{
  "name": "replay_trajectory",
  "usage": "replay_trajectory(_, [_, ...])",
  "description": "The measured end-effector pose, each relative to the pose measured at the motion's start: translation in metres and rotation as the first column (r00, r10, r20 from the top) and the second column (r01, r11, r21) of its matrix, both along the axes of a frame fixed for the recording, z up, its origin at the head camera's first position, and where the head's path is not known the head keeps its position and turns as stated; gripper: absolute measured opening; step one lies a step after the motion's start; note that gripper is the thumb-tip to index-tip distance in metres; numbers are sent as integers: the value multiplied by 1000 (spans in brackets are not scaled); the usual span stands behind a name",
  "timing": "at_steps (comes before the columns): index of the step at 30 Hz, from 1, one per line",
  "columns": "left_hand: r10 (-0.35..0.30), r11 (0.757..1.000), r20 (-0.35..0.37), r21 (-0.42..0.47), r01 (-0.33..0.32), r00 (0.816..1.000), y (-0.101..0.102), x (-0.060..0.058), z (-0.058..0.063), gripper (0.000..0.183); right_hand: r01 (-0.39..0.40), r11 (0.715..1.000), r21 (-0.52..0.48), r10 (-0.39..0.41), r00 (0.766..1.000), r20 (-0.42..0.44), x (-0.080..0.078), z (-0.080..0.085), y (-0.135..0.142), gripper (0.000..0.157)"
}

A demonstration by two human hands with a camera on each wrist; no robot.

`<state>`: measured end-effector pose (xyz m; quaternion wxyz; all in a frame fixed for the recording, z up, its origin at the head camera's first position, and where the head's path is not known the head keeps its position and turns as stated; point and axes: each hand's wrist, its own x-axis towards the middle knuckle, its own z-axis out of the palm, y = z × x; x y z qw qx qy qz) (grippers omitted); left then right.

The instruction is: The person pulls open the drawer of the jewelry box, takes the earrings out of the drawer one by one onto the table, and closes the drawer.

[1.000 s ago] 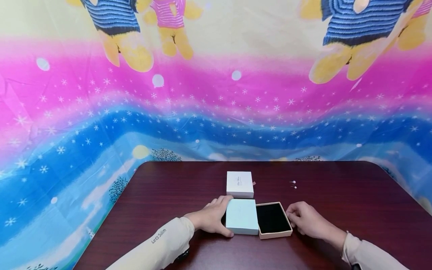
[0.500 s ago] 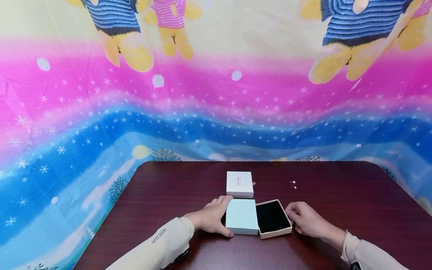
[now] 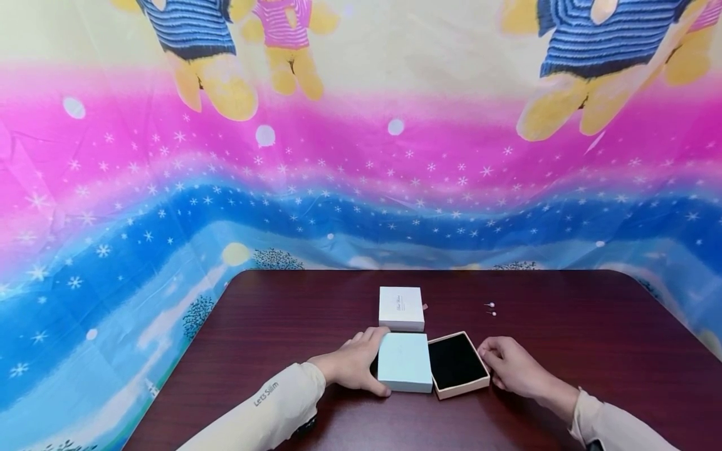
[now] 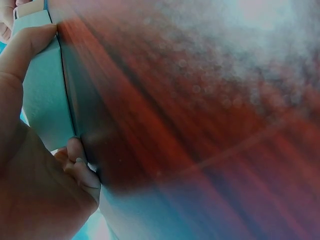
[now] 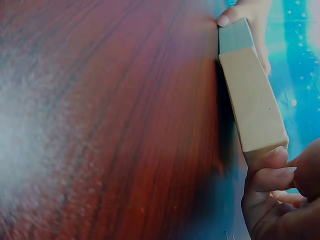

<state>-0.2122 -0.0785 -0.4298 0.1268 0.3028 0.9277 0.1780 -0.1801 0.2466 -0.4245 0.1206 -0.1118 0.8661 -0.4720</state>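
Note:
My left hand (image 3: 356,362) holds a pale blue box sleeve (image 3: 403,360) from its left side, thumb at the near corner and fingers at the far one. Out of the sleeve's right side stands a shallow tan drawer (image 3: 461,396) with a black pad (image 3: 455,362) inside, skewed to the sleeve. My right hand (image 3: 514,366), fingers curled, pinches at the drawer's right side. In the right wrist view, thumb and finger (image 5: 274,171) meet at the end of the drawer wall (image 5: 255,102); what lies between the fingertips is hidden.
Behind the sleeve lies a white box (image 3: 400,307) with printed lettering and a small tab on its right. Two small pearl-headed earrings (image 3: 492,305) lie farther back to the right. A patterned cloth (image 3: 361,156) hangs behind the dark wooden table (image 3: 293,300).
The drawer has turned slightly, its far right corner swinging away from me. My right hand has shifted barely, and the left hand and sleeve have stayed in place.

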Motion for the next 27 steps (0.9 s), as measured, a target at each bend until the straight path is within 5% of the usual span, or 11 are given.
replay_trajectory(27, [11,1000,-4,-4,-11,1000,0,1,1,107,19,996,-91,-10,995,100,2,0,-4,19])
